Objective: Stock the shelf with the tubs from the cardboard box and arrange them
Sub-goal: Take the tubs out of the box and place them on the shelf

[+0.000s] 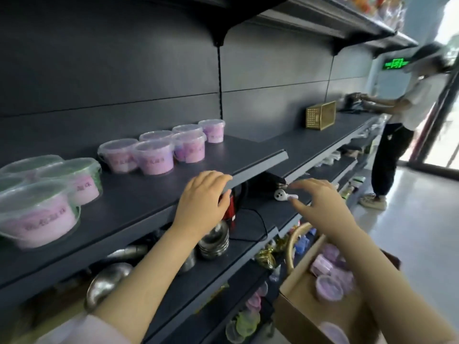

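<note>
Several clear tubs with pink filling stand on the dark shelf (149, 194): a group at the left (39, 214) and a row further back (154, 155). My left hand (202, 197) grips the shelf's front edge, fingers curled over the top and thumb below. To the right of it my right hand (320, 199) hovers in the air with its fingers spread, holding nothing. A cardboard box (305, 301) at the lower right holds more purple tubs (329, 289).
Metal bowls (214, 240), a red appliance (229, 209) with a black cord and a white plug (282, 194) lie on the lower shelf. A gold basket (320, 115) stands further along. Another person (397, 125) works at the far right end.
</note>
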